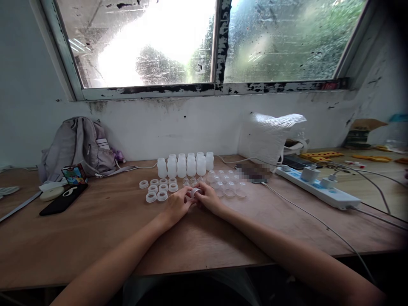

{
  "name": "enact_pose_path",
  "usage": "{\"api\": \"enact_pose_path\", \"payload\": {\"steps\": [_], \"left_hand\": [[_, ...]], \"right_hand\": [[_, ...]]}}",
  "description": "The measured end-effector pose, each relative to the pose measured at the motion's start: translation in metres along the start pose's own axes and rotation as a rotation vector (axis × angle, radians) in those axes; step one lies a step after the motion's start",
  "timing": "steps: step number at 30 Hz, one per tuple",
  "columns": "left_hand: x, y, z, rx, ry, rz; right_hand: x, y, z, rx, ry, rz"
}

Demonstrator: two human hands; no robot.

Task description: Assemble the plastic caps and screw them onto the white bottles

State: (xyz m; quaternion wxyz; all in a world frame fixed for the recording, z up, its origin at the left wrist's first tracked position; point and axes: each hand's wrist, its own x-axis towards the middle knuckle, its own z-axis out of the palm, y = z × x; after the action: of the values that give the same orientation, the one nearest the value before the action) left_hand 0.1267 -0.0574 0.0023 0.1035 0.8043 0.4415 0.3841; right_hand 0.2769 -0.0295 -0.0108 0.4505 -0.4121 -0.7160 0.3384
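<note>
The left hand (179,201) and the right hand (208,198) meet above the front middle of the table (197,250), fingers drawn in close around 1 small white ring-shaped piece (195,193). Holding it from 2 sides probably steadies it and lets either hand turn or press it; the fingers hide whether anything sits inside. Both forearms lean on or near the tabletop, likely for support.

Just behind the fingers stand a few small clear pieces (194,180), partly hidden. To the left, white rings (162,196) lie flat in loose rows, apparently within easy reach of the left hand. To the right, clear round pieces (229,192) are spread in rows, near the right hand. Farther back, frosted bottles (181,167) stand upright in 2 rows before the wall, perhaps so that they stay out of the arms' way. The power strip (321,189) lies well off to the right.
</note>
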Motion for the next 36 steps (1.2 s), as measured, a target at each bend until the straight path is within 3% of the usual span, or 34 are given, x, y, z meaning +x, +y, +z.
{"api": "enact_pose_path", "payload": {"steps": [9,18,23,31,36], "left_hand": [[-0.006,0.008,-0.005,-0.034,0.056,0.043],[-0.009,0.013,-0.006,-0.011,0.043,0.059],[-0.01,0.019,-0.007,-0.007,0.055,0.077],[-0.008,0.015,-0.005,0.06,0.061,0.126],[-0.001,0.011,-0.007,0.092,0.046,0.035]], "right_hand": [[-0.003,-0.016,0.001,0.076,0.035,-0.037],[-0.005,-0.024,-0.001,0.156,-0.023,-0.004],[-0.005,-0.026,-0.001,0.027,0.079,-0.069],[-0.008,-0.024,0.002,-0.021,0.071,-0.11],[-0.008,-0.02,0.004,-0.156,0.132,-0.116]]}}
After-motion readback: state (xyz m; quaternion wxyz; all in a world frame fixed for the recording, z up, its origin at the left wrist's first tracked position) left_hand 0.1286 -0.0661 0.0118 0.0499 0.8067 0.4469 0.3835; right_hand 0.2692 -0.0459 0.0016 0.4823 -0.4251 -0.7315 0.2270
